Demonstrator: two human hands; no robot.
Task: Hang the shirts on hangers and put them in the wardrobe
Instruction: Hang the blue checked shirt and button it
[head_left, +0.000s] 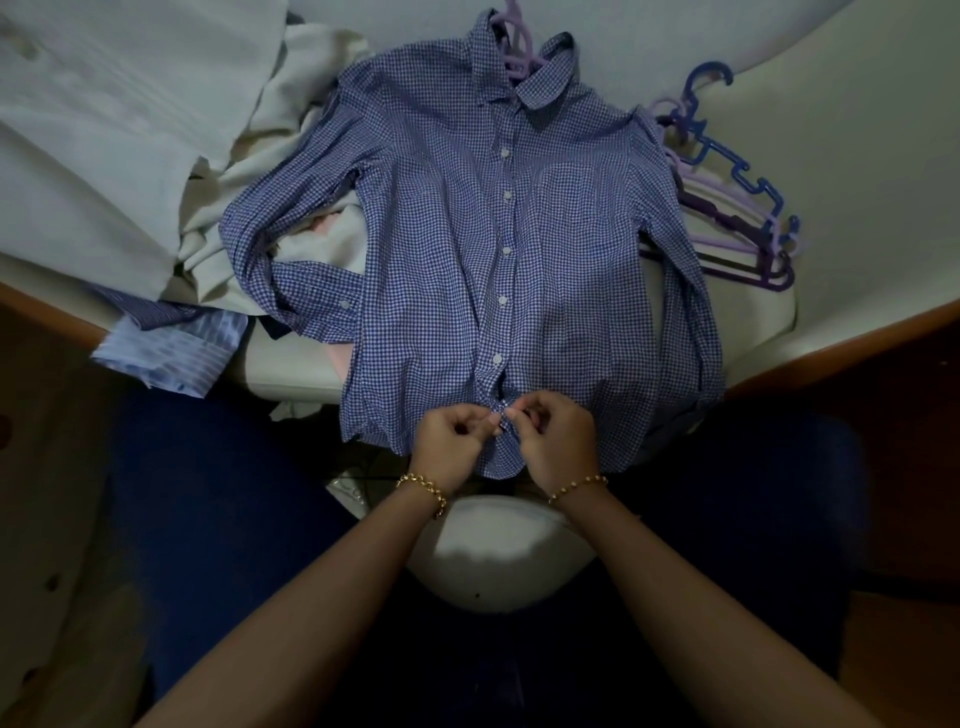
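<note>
Both hands are in at the hem; my left hand (452, 436) and right hand (553, 434) meet fingertip to fingertip, each grip closed and pinching the front placket of the blue-and-white checked cotton shirt (441, 218) at what looks like its lowest button; I judge this the last fastening. The shirt lies flat on the white bed (748, 317), long axis running straight away from the grip, collar at the far end, hem right under the fingers; neither hand is nearer, they share the spot. Far beyond the grip, a lilac plastic hanger (514, 47) pokes its hook out of the collar, so the lift should start up there; that means a reach over the whole shirt. Far and right of the grip, a stack of purple and blue plastic hangers (737, 223) lies against one sleeve; left of the grip, a heap of cream garments (270, 140) and a pale blue striped shirt (171, 348) crowd the other sleeve, which might snag.
</note>
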